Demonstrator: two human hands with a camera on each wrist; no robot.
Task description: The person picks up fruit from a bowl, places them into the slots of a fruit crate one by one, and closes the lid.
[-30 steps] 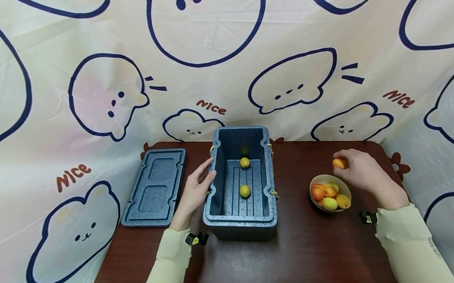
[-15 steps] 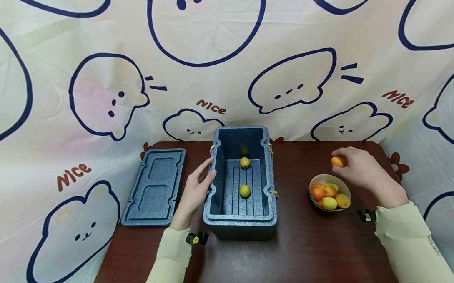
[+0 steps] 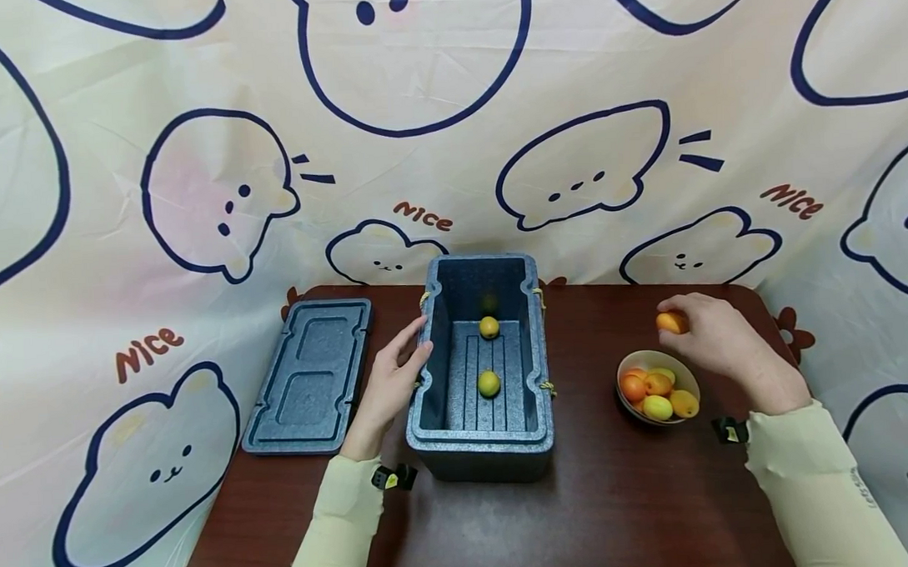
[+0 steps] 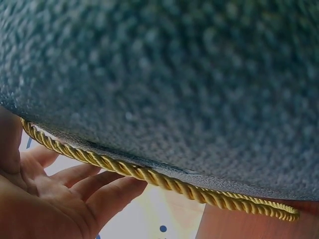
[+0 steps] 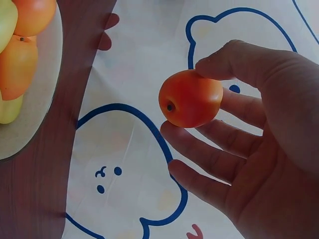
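My right hand [image 3: 719, 337] pinches a small orange fruit [image 3: 670, 323] between thumb and fingers, a little above and beyond a bowl [image 3: 680, 366]. Its smooth skin and dark stem spot show on the fruit [image 5: 189, 102] in the right wrist view. Several orange, yellow and green fruits fill the bowl. With fingers extended, my left hand [image 3: 382, 386] rests against the left side of a deep blue-grey box [image 3: 480, 439]. Two small yellow-green fruits, one nearer [image 3: 489, 384] and one farther [image 3: 489, 327], lie on the box floor. In the left wrist view the fingers pass behind a gold twisted rope [image 4: 154, 178].
A matching blue-grey lid [image 3: 307, 389] lies flat left of the box. Everything stands on a dark brown table [image 3: 596, 495]. A cream cloth [image 3: 450, 175] printed with cartoon bears hangs close behind the table and along its sides.
My right hand has shifted slightly left and away from me with the orange fruit in its fingers. The left hand and the box stay where they were.
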